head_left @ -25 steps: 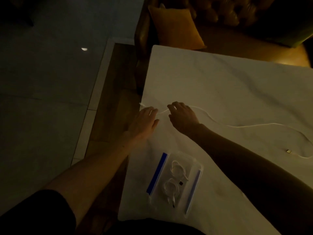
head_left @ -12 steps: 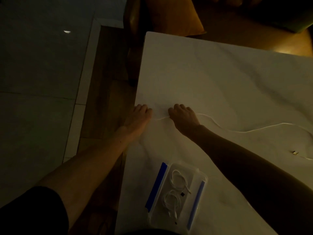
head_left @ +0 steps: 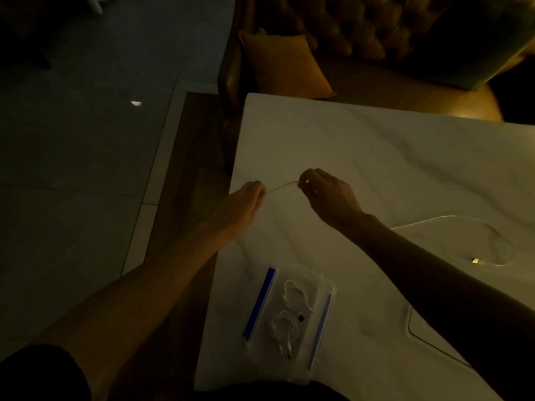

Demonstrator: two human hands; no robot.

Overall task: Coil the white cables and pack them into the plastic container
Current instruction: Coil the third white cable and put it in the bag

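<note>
A long white cable (head_left: 451, 219) lies across the white marble table (head_left: 376, 157). My left hand (head_left: 243, 204) pinches one end of it near the table's left edge. My right hand (head_left: 327, 195) is raised and pinches the same cable a short way along, with a short span arching between the hands. The rest of the cable passes under my right forearm, loops at the right and ends in a plug (head_left: 475, 260). A clear plastic container (head_left: 292, 316) with blue clips sits near the front edge, holding two coiled white cables (head_left: 285, 328).
A brown sofa (head_left: 362, 39) with an orange cushion (head_left: 282, 65) stands just beyond the table's far edge. Tiled floor (head_left: 86, 169) drops away to the left of the table. A flat clear lid (head_left: 419, 331) lies at the lower right, partly under my right arm.
Both hands have lifted off the table with the cable end. The right hand has risen and pulled the cable's far loop closer.
</note>
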